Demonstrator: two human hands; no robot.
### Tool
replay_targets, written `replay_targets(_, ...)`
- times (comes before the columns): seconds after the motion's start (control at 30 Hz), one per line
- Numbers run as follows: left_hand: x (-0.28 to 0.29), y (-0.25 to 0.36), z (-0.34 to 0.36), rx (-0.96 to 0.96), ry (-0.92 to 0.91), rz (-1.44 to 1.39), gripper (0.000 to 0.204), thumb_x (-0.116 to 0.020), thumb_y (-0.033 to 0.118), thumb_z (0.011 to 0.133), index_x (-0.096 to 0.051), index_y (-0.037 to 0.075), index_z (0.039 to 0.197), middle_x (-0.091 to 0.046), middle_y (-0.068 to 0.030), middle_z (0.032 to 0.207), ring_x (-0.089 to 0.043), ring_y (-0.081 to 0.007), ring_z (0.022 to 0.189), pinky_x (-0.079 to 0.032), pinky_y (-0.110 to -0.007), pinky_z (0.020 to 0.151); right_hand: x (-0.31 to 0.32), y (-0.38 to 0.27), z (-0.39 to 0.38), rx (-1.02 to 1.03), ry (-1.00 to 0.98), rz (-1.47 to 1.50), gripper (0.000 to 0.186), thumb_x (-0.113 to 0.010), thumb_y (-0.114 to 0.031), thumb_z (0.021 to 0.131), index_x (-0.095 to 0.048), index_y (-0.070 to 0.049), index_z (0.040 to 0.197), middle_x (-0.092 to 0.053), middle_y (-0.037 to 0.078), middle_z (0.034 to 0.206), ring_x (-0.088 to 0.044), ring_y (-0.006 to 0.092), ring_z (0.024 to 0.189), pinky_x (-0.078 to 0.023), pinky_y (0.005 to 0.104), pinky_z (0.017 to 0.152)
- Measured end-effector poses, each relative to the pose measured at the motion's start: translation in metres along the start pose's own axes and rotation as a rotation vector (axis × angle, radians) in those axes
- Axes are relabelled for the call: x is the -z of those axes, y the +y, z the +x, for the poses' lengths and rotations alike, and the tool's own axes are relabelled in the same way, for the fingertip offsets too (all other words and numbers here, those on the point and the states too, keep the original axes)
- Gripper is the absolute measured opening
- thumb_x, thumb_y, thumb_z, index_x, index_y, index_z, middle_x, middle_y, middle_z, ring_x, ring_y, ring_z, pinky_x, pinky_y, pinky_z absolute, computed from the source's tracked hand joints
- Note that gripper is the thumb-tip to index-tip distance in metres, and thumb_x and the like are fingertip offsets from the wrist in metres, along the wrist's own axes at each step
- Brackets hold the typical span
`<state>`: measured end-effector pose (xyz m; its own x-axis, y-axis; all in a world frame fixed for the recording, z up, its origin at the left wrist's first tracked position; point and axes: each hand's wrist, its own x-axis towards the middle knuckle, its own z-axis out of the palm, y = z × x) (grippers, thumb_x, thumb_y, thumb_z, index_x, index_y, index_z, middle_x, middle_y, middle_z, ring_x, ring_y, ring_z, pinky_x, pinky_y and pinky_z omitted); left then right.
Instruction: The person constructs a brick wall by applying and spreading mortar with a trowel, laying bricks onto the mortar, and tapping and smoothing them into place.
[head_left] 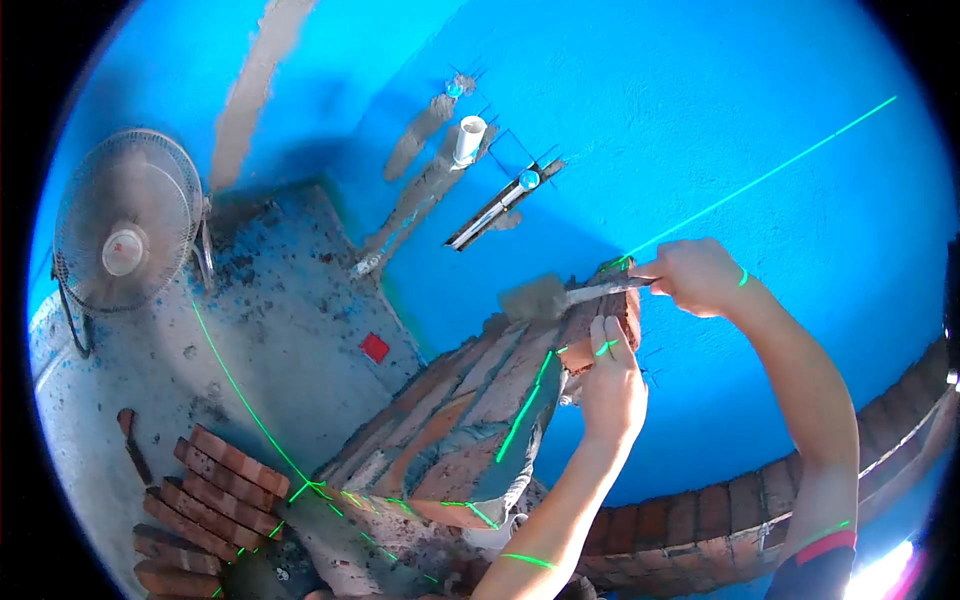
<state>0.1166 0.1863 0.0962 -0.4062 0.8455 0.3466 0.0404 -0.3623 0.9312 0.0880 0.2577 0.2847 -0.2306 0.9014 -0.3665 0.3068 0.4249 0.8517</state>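
Observation:
My right hand (pixel 697 277) is closed around the handle of a trowel (pixel 598 290). The grey, mortar-coloured blade reaches left over the top of a low brick wall (pixel 470 405). Just below it, my left hand (pixel 613 385) grips a brick (pixel 577 356) at the end of the wall, by the blue wall (pixel 720 390). Its fingers lie against the brick and partly cover it. Grey mortar (pixel 490 440) is spread along the top of the brickwork nearer to me.
A fan (pixel 127 220) stands at the left. Loose bricks (pixel 225 485) are piled at the lower left, near a red square (pixel 374 348) on the floor. A white pipe (pixel 469 140) sticks out of the blue wall. Green laser lines cross the walls, floor and my arms. Curved brickwork (pixel 690 520) runs lower right.

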Motion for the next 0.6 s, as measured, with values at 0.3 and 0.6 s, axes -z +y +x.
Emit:
replay_targets(0.3, 0.002, 0.001, 0.001, -0.029, 0.041, 0.015, 0.052, -0.063, 0.000, 0.085, -0.038, -0.011, 0.130, -0.047, -0.0299, 0.130, -0.062, -0.0401, 0.109, -0.059, -0.039, 0.083, -0.001, 0.002, -0.004, -0.021, -0.036, 0.043, 0.029, -0.062, -0.020, 0.092, -0.065, -0.030, 0.119, -0.064, 0.009, 0.088, -0.066, 0.0302, 0.092, -0.052, 0.0455, 0.066)
replay_targets(0.6, 0.002, 0.002, 0.001, 0.007, 0.012, -0.017, 0.053, -0.063, 0.000, 0.084, -0.038, -0.012, 0.130, -0.049, -0.0305, 0.128, -0.061, -0.0400, 0.110, -0.058, -0.040, 0.085, -0.007, -0.008, 0.004, 0.022, -0.034, -0.006, 0.028, -0.062, -0.016, 0.091, -0.065, -0.027, 0.116, -0.065, 0.007, 0.094, -0.066, 0.0296, 0.095, -0.053, 0.0451, 0.067)
